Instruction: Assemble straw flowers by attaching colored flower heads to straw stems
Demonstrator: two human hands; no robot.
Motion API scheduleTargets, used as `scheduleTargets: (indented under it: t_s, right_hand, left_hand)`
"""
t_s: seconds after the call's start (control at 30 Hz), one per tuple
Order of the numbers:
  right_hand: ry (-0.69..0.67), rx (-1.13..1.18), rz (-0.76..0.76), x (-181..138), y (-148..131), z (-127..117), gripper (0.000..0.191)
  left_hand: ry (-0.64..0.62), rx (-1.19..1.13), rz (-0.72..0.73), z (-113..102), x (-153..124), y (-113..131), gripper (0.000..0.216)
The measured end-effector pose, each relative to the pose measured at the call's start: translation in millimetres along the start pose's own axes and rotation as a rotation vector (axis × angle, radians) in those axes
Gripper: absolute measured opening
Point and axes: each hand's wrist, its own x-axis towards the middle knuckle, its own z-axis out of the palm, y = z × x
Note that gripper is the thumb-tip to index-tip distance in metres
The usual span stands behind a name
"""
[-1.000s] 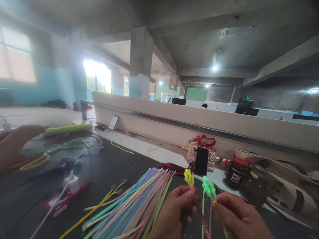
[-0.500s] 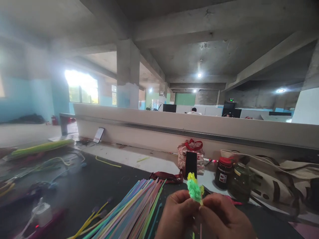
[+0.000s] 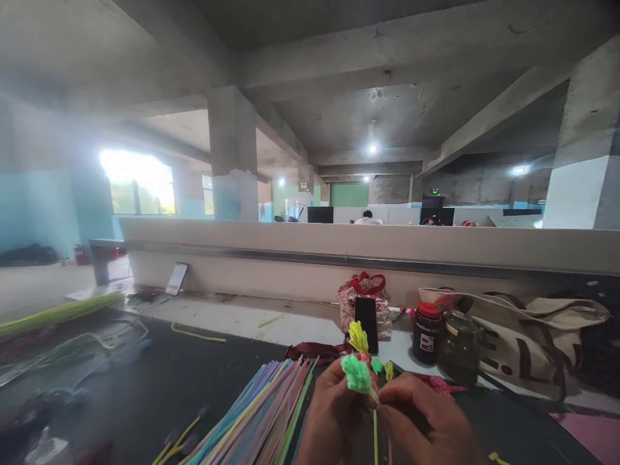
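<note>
Near the lower middle, my left hand [image 3: 327, 416] is closed around the stems of a pipe-cleaner flower bunch [image 3: 357, 374]. A fuzzy mint-green bloom faces me, a yellow one stands behind it, and smaller pink, green and yellow pieces show between my hands. My right hand [image 3: 426, 420] pinches the same bunch just below the green bloom, its thumb and forefinger on a pale stem. Thin green and pink stems hang down between the palms. Left of my hands lies a thick spread of loose pastel pipe cleaners [image 3: 256, 413]. My left fingertips are partly hidden behind the bloom.
Behind my hands are a black phone [image 3: 367, 323] leaning on a patterned drawstring bag [image 3: 346, 300], a red-lidded jar [image 3: 427, 332], a greenish bottle [image 3: 458, 352] and a canvas bag [image 3: 518, 336]. Another phone [image 3: 176, 279] leans on the low partition [image 3: 242, 274]. Yellow-green pipe cleaners [image 3: 58, 313] lie far left.
The view has swung slightly right. Between my fingers the bunch has turned: its green bloom tilts left, and the yellow bloom and smaller pieces are more exposed. Both hands keep their hold.
</note>
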Motion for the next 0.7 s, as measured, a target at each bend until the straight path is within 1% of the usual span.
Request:
scheduleTargets:
  t_s: [0.1,0.2,0.27,0.33,0.43,0.53,0.6,0.7]
  right_hand:
    - [-0.042,0.037,-0.033,4,2,-3,0.015]
    - [-0.018,0.044,-0.027,6,4,-4,0.014]
    - [0.031,0.037,0.007,7,6,-4,0.015]
    - [0.025,0.039,0.059,8,8,-3,0.015]
    - [0.010,0.073,0.160,10,10,1,0.017]
    - [0.081,0.115,0.235,12,13,5,0.020]
    - [0.107,0.138,0.261,13,14,7,0.022]
    - [0.085,0.193,0.261,14,13,6,0.020]
  left_hand:
    - [0.025,0.059,-0.043,1,-1,0,0.021]
    - [0.015,0.080,-0.110,3,-3,-1,0.023]
    - [0.021,0.097,-0.095,4,-5,-2,0.019]
    - [0.045,0.094,-0.056,4,-6,-5,0.016]
    - [0.064,0.062,-0.062,3,-4,-11,0.016]
    - [0.066,0.022,-0.041,2,0,-17,0.016]
    - [0.048,-0.004,-0.018,2,2,-20,0.020]
    - [0.069,0.044,-0.020,4,2,-20,0.024]
